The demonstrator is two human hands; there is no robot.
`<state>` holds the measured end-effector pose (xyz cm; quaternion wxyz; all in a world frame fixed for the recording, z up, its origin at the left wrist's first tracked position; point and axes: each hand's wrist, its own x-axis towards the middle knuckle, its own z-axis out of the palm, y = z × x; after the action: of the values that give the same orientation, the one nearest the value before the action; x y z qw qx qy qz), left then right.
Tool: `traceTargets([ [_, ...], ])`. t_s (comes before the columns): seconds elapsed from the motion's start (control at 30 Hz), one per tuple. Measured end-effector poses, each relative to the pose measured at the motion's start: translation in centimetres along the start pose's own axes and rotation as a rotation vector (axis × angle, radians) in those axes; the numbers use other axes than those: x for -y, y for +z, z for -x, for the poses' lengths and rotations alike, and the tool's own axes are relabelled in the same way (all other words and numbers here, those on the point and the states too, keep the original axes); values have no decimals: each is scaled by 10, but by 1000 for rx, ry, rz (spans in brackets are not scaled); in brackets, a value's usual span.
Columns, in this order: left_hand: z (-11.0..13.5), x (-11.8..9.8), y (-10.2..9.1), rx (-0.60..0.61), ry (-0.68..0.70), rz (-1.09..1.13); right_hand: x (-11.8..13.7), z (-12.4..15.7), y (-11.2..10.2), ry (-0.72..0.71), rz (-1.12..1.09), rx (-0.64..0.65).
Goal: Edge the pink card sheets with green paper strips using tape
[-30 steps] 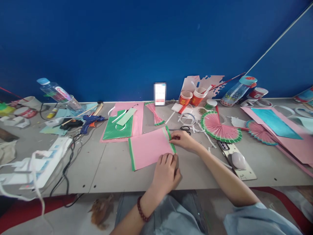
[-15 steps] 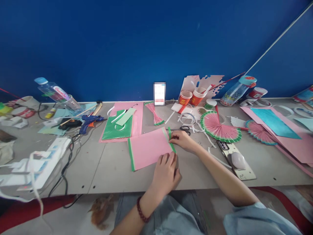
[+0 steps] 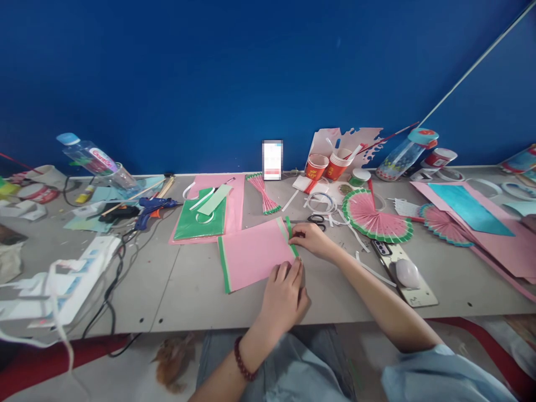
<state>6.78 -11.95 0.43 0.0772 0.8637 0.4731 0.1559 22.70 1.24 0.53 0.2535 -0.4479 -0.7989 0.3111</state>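
Note:
A pink paper sheet [image 3: 255,254] with green strips along its left and right edges lies on the grey table [image 3: 192,290] in front of me. My left hand [image 3: 285,293] rests on the sheet's near right corner, fingers curled and pressing on the green edge. My right hand [image 3: 312,239] pinches the same green edge farther back, near the sheet's far right corner. A red bead bracelet is on my left wrist.
Black scissors [image 3: 317,220], a finished watermelon paper fan [image 3: 374,218], red paper cups [image 3: 329,166] and a phone [image 3: 402,271] lie to the right. A green sheet on pink paper [image 3: 201,218], a blue glue gun [image 3: 153,207], cables and a power strip [image 3: 79,273] lie left.
Almost nothing has moved. Both hands stay on the sheet's right green edge, with only small shifts of the fingers.

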Motion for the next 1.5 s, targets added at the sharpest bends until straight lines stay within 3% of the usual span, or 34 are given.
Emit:
traceTargets([
  [1.5,-1,-2,-4,-18,4,-6,7,0,1,49,28,-19],
])
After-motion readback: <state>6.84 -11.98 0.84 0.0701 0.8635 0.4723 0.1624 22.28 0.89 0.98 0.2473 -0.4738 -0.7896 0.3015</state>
